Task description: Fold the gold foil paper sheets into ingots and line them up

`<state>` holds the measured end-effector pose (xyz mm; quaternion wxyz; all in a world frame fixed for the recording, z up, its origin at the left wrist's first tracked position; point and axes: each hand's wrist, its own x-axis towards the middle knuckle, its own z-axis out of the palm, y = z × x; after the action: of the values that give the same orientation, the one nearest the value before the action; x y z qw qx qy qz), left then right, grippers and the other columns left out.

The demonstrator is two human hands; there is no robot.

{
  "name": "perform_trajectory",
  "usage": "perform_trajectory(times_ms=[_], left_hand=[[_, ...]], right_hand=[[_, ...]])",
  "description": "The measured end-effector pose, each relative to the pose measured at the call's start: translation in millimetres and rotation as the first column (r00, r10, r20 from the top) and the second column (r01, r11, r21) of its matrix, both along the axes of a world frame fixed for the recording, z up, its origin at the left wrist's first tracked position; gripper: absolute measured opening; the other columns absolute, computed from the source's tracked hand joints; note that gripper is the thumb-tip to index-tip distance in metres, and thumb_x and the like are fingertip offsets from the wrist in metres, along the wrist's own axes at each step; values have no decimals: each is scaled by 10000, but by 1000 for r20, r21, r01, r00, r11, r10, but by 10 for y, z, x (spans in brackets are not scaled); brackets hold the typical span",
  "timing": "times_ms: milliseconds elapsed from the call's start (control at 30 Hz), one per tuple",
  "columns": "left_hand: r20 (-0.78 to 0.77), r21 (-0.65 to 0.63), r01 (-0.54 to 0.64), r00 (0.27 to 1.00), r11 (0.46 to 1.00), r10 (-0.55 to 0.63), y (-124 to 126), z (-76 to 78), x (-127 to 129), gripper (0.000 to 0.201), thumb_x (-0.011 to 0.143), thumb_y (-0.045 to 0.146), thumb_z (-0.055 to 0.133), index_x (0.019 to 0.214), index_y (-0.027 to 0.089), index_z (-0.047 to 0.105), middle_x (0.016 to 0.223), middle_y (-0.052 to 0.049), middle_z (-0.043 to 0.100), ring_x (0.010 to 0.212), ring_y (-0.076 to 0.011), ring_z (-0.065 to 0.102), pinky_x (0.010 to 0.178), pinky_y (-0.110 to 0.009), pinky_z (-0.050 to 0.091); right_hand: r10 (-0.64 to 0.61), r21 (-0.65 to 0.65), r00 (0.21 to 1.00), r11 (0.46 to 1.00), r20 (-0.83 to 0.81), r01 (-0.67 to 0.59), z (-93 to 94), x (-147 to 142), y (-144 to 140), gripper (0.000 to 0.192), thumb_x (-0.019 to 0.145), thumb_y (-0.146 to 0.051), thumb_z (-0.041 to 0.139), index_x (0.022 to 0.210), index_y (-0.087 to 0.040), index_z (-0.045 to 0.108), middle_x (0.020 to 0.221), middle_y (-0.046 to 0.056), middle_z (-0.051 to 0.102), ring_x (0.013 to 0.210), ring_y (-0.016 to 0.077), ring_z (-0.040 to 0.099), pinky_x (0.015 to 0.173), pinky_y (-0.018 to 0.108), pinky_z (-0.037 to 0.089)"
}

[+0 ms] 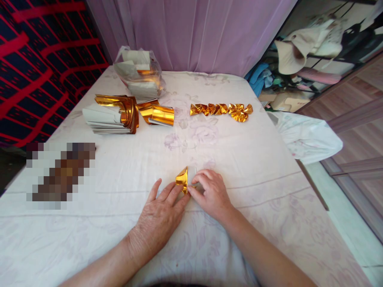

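A small sheet of gold foil paper (182, 178), partly folded with its white back showing, lies on the white floral cloth (245, 167) between my hands. My left hand (160, 213) lies flat, its fingertips pressing on the paper's lower left side. My right hand (211, 191) bends over the paper's right side, fingers pinching and pressing the fold. Both hands touch the same piece.
A row of several folded gold pieces (223, 110) lies at the far centre-right. A stack of gold and white sheets (112, 114) and a curled sheet (157, 113) sit far left, a plastic bag of paper (139, 75) behind. A blurred patch (60, 175) is at left.
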<state>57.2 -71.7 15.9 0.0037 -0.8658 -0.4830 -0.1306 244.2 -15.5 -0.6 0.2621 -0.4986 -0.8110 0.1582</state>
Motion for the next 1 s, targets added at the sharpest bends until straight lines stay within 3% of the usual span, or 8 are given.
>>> perform_trajectory(times_ms=[167,333,533,700,1000], left_hand=[[11,9,1,1000,1000,-1,5,-8,5,324,917,261,563,1234,286,625,1251,-40,660,1189,-235,570,1159,-511,235],[23,2,2,1000,1000,-2,14,10,7,288,910,255,571,1185,282,650,1242,-41,662,1179,-239,578,1155,-517,247],[19,-3,9,1000,1000,-9,10,7,0,304,913,264,568,1208,278,639,1259,-51,654,1188,-246,573,1152,-525,256],[25,3,7,1000,1000,-7,15,-1,-9,273,915,267,564,1174,284,650,1253,-34,660,1185,-237,578,1157,-519,242],[19,46,4,1000,999,-5,41,-40,-5,224,915,299,588,1122,270,670,1212,-41,684,1160,-250,598,1154,-532,237]], right_hand=[[-37,24,999,999,27,37,-28,-37,3,86,816,-153,639,780,-214,592,858,18,640,865,198,580,762,337,356],[17,33,1000,999,14,-17,-32,21,17,77,847,-140,612,858,-216,618,892,21,647,881,195,588,773,341,365],[73,-29,997,997,-11,-74,-11,78,19,169,796,-202,716,944,-229,641,984,34,648,964,219,589,836,367,386],[98,-56,995,993,-38,-100,-41,109,49,137,838,-124,617,927,-228,627,971,32,650,950,207,591,816,363,393],[106,16,990,994,-98,-105,-100,139,70,230,853,-63,473,929,-225,618,935,39,667,916,198,606,817,361,440]])
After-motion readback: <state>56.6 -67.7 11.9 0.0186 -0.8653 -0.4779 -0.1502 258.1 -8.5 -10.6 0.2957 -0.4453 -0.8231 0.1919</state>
